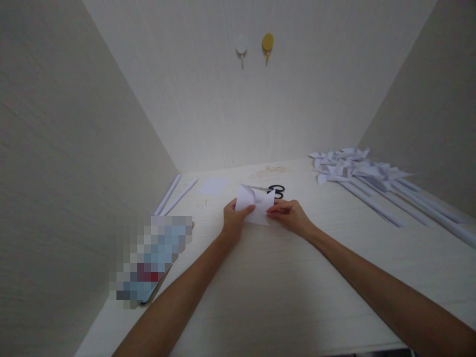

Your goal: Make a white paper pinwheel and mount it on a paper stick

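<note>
Mid-desk, my left hand (233, 218) and right hand (288, 214) both pinch a half-folded paper piece (256, 202). Finished pinwheels (353, 166) are piled right; this one's unfinished, and a spare sheet (213, 186) waits behind.

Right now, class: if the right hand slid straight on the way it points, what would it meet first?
Probably the white paper already at the right hand's fingers, then the left hand.

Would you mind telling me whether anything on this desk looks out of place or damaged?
Nothing stands out: both hands, left hand and right hand, hold a paper piece; scissors lie closed behind it.
</note>
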Demonstrator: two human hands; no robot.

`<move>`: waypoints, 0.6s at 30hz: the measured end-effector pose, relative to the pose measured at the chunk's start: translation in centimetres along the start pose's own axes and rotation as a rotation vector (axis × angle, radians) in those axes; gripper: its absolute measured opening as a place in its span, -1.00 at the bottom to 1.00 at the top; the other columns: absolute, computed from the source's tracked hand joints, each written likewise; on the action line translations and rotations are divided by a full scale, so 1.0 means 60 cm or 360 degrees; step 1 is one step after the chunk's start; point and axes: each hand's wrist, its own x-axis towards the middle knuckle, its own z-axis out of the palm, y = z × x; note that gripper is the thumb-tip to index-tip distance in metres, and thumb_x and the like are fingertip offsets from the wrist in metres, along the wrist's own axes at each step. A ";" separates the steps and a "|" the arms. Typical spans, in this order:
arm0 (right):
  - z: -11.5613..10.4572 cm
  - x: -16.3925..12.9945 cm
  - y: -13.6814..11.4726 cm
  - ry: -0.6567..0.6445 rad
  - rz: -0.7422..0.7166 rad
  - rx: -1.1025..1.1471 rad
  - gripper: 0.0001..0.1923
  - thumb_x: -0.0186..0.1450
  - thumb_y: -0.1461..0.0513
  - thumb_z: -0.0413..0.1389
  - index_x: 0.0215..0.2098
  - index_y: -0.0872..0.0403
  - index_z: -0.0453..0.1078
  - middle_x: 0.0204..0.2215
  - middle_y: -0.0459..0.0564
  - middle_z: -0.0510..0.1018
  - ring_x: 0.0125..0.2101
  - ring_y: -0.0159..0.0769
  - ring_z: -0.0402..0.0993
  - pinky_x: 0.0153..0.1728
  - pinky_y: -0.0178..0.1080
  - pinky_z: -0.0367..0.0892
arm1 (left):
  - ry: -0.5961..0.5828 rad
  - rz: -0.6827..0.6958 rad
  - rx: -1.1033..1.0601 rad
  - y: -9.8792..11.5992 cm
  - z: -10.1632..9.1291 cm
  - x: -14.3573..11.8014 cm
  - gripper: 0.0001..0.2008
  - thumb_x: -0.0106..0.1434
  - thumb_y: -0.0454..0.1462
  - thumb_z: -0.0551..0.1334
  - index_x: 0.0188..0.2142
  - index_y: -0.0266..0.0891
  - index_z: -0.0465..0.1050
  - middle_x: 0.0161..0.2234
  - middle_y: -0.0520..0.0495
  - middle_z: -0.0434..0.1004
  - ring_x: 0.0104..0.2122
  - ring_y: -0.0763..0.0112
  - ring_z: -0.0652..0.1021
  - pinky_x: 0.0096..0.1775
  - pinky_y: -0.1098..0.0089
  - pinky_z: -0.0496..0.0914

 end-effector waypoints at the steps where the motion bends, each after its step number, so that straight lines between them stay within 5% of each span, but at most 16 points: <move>1: 0.001 0.000 -0.002 0.0018 0.0026 -0.0017 -0.95 -0.07 0.24 0.21 -0.57 0.03 0.48 -0.43 -0.07 0.51 -0.39 -0.31 0.42 -0.35 -0.23 0.34 | -0.0011 0.0008 0.0033 0.000 0.000 -0.001 -0.64 -0.25 -0.25 0.33 -0.41 -0.38 0.39 -0.53 -0.05 0.46 -0.56 0.43 0.43 -0.47 0.39 0.32; 6: 0.007 0.003 -0.010 0.0142 0.0102 -0.0110 -0.95 -0.06 0.23 0.19 -0.62 0.05 0.45 -0.55 -0.10 0.48 -0.51 -0.37 0.38 -0.46 -0.29 0.30 | -0.0037 0.0042 0.0195 0.003 0.004 -0.006 -0.65 -0.24 -0.23 0.33 -0.41 -0.37 0.41 -0.54 -0.02 0.44 -0.57 0.46 0.40 -0.51 0.43 0.30; 12: 0.011 0.003 -0.010 0.0220 0.0047 -0.0191 -0.90 -0.04 0.20 0.18 -0.64 0.06 0.41 -0.35 -0.06 0.50 -0.47 -0.37 0.38 -0.51 -0.31 0.28 | -0.0078 0.0058 0.0304 0.005 0.010 -0.011 -0.66 -0.24 -0.24 0.33 -0.42 -0.37 0.42 -0.54 -0.01 0.44 -0.56 0.45 0.40 -0.50 0.42 0.30; 18: 0.011 0.004 -0.008 0.0231 0.0052 -0.0294 -0.88 -0.03 0.18 0.17 -0.63 0.07 0.40 -0.38 -0.06 0.50 -0.54 -0.39 0.34 -0.57 -0.34 0.24 | -0.0096 0.0074 0.0335 0.006 0.011 -0.014 -0.67 -0.25 -0.24 0.33 -0.43 -0.37 0.42 -0.54 -0.01 0.44 -0.56 0.44 0.41 -0.51 0.43 0.30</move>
